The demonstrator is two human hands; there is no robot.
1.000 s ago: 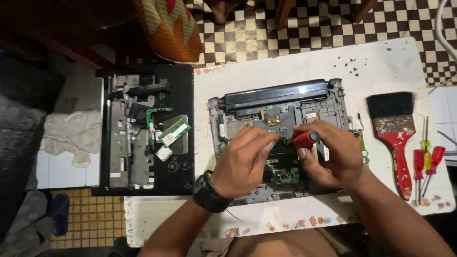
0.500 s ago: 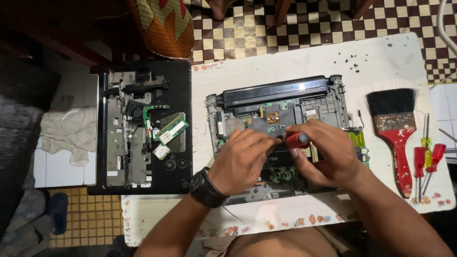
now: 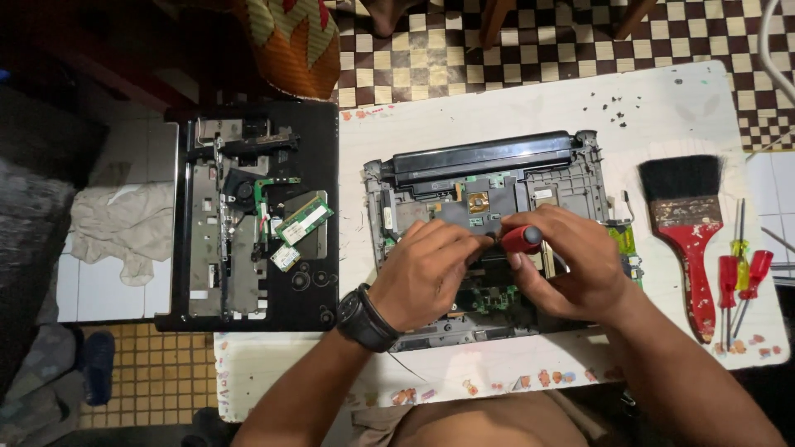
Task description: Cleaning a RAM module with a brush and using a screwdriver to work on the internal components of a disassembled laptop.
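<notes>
Red-handled screwdriver pinched by right hand fingers, left hand fingers steadying it, opened laptop

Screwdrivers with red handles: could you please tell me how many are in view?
3: one in the right hand over the opened laptop, two beside the brush. Others may be hidden.

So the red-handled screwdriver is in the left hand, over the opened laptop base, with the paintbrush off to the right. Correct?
Not quite. The head view shows the red-handled screwdriver gripped in the right hand; the left hand only steadies beside it. It is over the opened laptop base, paintbrush to the right.
</notes>
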